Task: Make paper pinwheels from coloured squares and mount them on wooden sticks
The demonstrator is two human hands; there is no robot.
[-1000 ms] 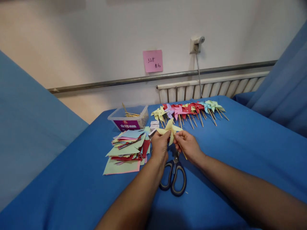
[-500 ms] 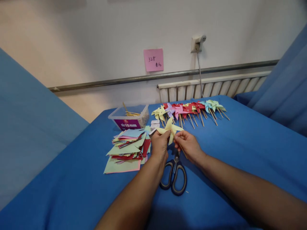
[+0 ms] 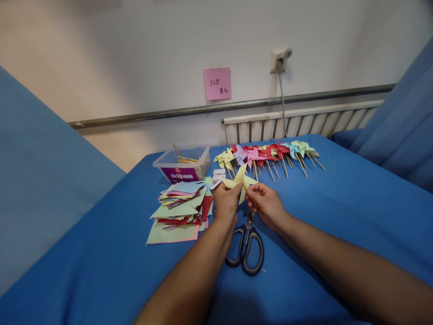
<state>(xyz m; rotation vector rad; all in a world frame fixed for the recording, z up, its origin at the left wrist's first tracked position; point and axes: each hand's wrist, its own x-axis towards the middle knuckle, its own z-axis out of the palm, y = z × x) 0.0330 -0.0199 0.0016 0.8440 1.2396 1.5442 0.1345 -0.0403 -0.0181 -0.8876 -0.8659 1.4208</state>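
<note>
The left hand (image 3: pixel 226 201) pinched a yellow pinwheel (image 3: pixel 240 179), with scissors (image 3: pixel 249 225) at six o'clock from it. The right hand (image 3: pixel 267 203) bent its fingers at the pinwheel's four o'clock side — I couldn't tell what they gripped. It looked like a careful fixing step; the next move seemed to need gentle, steady fingers.

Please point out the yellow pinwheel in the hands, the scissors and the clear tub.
Yellow pinwheel (image 3: pixel 241 178): head view, near the middle of its blades.
Scissors (image 3: pixel 249 224): head view, at the pivot.
Clear tub (image 3: pixel 180 174): head view, front wall's label.
</note>
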